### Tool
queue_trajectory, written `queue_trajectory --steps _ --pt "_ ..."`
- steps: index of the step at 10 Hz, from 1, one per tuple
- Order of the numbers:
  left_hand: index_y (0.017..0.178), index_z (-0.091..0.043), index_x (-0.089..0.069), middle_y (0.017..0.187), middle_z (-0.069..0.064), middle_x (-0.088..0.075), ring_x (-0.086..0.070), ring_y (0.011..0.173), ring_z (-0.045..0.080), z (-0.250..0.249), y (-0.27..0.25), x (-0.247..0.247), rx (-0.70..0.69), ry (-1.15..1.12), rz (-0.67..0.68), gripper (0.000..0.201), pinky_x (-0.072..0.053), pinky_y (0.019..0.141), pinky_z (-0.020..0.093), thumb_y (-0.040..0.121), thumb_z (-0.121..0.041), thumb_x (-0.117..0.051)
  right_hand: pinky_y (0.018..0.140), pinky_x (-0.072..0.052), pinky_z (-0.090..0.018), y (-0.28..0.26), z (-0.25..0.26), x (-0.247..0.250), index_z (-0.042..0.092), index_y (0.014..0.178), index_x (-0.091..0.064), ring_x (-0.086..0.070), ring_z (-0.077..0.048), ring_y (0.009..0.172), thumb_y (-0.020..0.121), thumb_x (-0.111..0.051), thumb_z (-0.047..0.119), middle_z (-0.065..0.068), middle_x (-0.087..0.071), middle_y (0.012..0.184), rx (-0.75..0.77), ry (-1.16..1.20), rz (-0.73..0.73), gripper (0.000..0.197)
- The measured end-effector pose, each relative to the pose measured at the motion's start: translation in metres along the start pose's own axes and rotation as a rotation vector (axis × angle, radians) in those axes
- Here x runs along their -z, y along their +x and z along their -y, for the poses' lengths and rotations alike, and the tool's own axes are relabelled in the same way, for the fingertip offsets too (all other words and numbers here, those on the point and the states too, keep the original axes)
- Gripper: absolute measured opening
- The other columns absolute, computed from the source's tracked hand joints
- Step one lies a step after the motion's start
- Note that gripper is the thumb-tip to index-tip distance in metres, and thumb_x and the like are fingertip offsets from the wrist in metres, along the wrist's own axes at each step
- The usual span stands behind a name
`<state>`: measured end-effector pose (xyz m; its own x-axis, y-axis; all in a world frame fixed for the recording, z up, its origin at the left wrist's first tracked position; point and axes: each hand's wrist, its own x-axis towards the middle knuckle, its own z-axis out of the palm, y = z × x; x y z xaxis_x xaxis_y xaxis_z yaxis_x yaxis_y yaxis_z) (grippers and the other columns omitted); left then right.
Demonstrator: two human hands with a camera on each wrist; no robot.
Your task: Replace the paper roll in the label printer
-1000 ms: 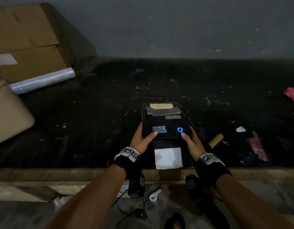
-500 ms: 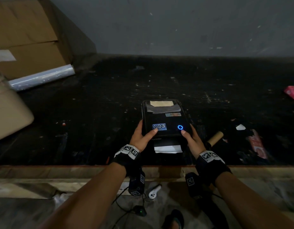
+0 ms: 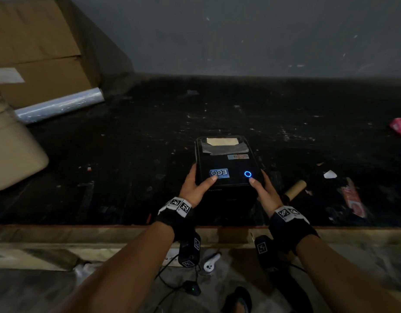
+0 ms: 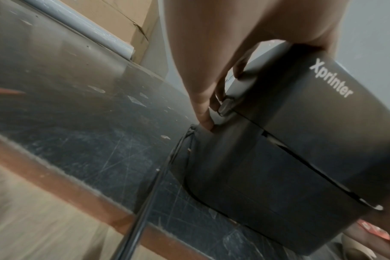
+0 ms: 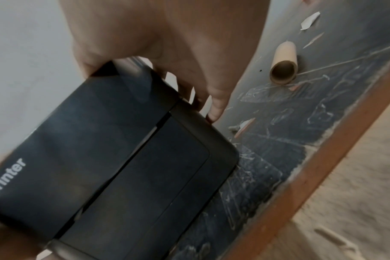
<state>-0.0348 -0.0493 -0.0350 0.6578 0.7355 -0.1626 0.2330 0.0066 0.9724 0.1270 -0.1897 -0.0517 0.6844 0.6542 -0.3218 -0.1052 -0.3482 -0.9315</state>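
Observation:
The black label printer (image 3: 226, 163) stands on the dark table, lid down, with a blue ring light (image 3: 247, 174) glowing on top. My left hand (image 3: 195, 188) grips its left side, thumb on the lid by the blue sticker; the left wrist view shows the fingers (image 4: 206, 112) reaching down by the side latch of the printer (image 4: 289, 149). My right hand (image 3: 266, 192) grips the right side, thumb near the light. In the right wrist view no paper shows at the front slot of the printer (image 5: 114, 158). An empty cardboard core (image 3: 295, 189) (image 5: 284, 65) lies just right of it.
A cardboard box (image 3: 37, 48), a roll of clear film (image 3: 59, 105) and a beige container (image 3: 12, 154) stand at the left. A paper scrap (image 3: 329, 174), a red packet (image 3: 355, 199) and a pink wrapper (image 3: 400, 126) lie to the right. The table edge (image 3: 104, 231) runs close in front.
The white label strip that hung from the printer's front slot has drawn back in and no longer shows. Both hands stay on the printer's sides.

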Motion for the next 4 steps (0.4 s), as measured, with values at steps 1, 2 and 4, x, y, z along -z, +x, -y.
queue_trajectory --steps 1,2,4 --pt "0.140 -0.033 -0.031 0.139 0.002 -0.049 -0.048 0.110 0.011 0.001 -0.002 0.000 -0.006 -0.025 0.007 0.066 -0.038 0.092 0.027 0.082 -0.035 -0.065 0.109 -0.035 -0.049 0.003 -0.001 0.001 0.055 0.129 -0.032 -0.047 -0.023 0.124 0.058 -0.063 0.069 0.004 -0.046 0.141 -0.017 0.001 0.001 0.079" --pt "0.139 -0.033 -0.033 0.137 0.001 -0.050 -0.050 0.113 0.014 0.001 -0.001 0.000 -0.001 -0.019 0.020 0.068 -0.040 0.095 0.029 0.080 -0.039 -0.066 0.108 -0.036 -0.048 0.004 0.000 0.002 0.055 0.129 -0.033 -0.049 -0.023 0.122 0.058 -0.064 0.068 0.003 -0.047 0.141 -0.039 -0.007 0.021 0.079" --pt "0.138 -0.015 -0.038 0.138 0.006 -0.045 -0.046 0.126 0.021 0.032 -0.031 -0.016 -0.053 0.108 -0.321 0.069 -0.034 0.105 0.027 0.081 -0.047 -0.062 0.111 -0.034 -0.044 0.000 0.014 0.011 0.025 0.142 -0.026 -0.044 -0.025 0.127 0.079 -0.062 0.047 -0.008 -0.042 0.144 0.059 -0.281 -0.039 0.076"
